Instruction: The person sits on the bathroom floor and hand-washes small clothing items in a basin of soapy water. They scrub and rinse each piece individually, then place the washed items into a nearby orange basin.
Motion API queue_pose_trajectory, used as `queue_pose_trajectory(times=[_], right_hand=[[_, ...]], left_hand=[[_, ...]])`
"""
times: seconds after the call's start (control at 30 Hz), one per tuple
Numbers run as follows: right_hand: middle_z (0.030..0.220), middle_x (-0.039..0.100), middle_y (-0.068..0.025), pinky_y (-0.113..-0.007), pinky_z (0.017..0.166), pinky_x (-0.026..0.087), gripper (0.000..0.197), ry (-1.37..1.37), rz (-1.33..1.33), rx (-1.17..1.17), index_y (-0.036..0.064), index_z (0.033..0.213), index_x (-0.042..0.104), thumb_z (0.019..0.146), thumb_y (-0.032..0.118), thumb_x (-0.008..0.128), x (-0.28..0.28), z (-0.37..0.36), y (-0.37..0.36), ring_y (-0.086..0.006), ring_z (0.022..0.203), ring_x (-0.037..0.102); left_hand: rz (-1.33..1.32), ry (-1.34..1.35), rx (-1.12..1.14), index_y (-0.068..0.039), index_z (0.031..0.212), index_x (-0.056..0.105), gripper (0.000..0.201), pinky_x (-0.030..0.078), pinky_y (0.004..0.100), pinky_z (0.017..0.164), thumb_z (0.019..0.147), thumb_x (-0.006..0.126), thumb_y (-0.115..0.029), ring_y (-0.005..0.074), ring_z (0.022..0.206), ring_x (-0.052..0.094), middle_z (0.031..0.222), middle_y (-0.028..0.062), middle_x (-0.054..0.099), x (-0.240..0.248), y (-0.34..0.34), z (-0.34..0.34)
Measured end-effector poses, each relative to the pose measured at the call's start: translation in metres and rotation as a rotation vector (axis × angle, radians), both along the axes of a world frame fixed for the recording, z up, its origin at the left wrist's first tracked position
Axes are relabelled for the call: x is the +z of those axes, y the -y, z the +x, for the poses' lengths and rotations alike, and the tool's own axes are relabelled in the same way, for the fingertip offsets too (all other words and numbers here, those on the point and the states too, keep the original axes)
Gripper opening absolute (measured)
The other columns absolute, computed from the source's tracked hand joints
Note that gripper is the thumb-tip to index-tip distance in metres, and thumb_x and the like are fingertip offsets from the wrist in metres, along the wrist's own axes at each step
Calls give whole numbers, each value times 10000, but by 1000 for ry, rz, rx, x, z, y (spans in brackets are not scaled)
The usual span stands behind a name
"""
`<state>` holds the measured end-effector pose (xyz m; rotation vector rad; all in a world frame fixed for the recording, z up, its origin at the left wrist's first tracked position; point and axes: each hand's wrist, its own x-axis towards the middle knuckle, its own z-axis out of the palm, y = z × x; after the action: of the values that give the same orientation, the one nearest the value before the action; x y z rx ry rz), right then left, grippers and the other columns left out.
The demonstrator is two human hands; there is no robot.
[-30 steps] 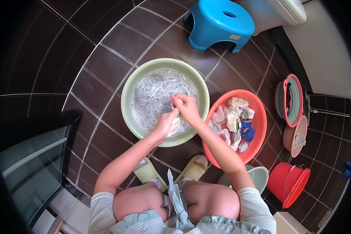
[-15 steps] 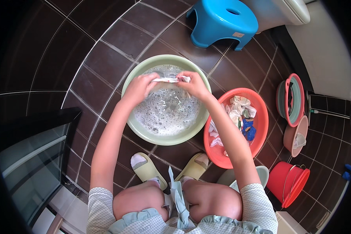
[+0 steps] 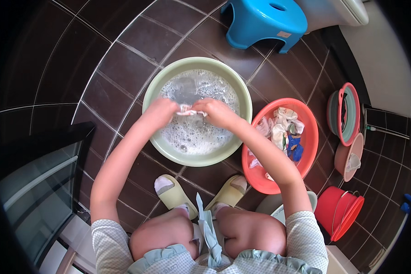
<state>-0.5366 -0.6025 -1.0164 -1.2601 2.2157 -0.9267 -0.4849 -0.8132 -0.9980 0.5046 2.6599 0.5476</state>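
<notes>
A small white cloth with reddish marks (image 3: 185, 110) is stretched between my hands above the soapy water. My left hand (image 3: 165, 112) is closed on one end of it, and my right hand (image 3: 213, 111) grips the other. Both hands are within the rim of a pale green basin (image 3: 151, 91), over the suds (image 3: 194, 137). Whether the cloth is a sock or another small garment cannot be made out. To the right, an orange-red basin (image 3: 308, 137) holds several white and printed garments (image 3: 283, 125) and a blue piece (image 3: 296, 150); my right forearm crosses over it.
A blue plastic stool (image 3: 265, 23) stands beyond the basin. On the right are a red bucket (image 3: 338, 212), a folding basin (image 3: 344, 114) and a pink basin (image 3: 342, 160). A grey-white basin (image 3: 278, 208) sits under my right arm. Dark tiles (image 3: 123, 68) cover the floor.
Both hands have drawn toward me with the cloth, from the far part of the green basin to its middle. The cloth now looks shorter and more bunched between them.
</notes>
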Motion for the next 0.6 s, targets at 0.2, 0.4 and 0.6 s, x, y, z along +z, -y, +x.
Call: queue_pose_trajectory(times=[0.2,0.4,0.6], right_hand=[[904,613,-93,-380,732,469,430,131,111,229,137,938,647,623,-87,461,1,22,-26,-283,864,577],[865,629,-112,-391,759,457,344,162,469,276,149,950,650,665,34,494,10,31,-44,-294,830,589],[794,616,-141,-352,743,452,268,554,485,235,91,957,623,745,180,487,8,19,-46,-303,749,582]], left_hand=[[113,243,-75,-100,847,664,246,459,422,653,665,527,-6,336,726,584,710,187,588,11,-36,42],[354,381,-6,-61,903,643,236,458,386,709,707,516,-25,310,773,594,781,188,608,-7,-62,65],[714,1013,264,-11,1000,582,233,462,278,737,807,525,-128,158,763,595,879,95,625,-18,-48,55]])
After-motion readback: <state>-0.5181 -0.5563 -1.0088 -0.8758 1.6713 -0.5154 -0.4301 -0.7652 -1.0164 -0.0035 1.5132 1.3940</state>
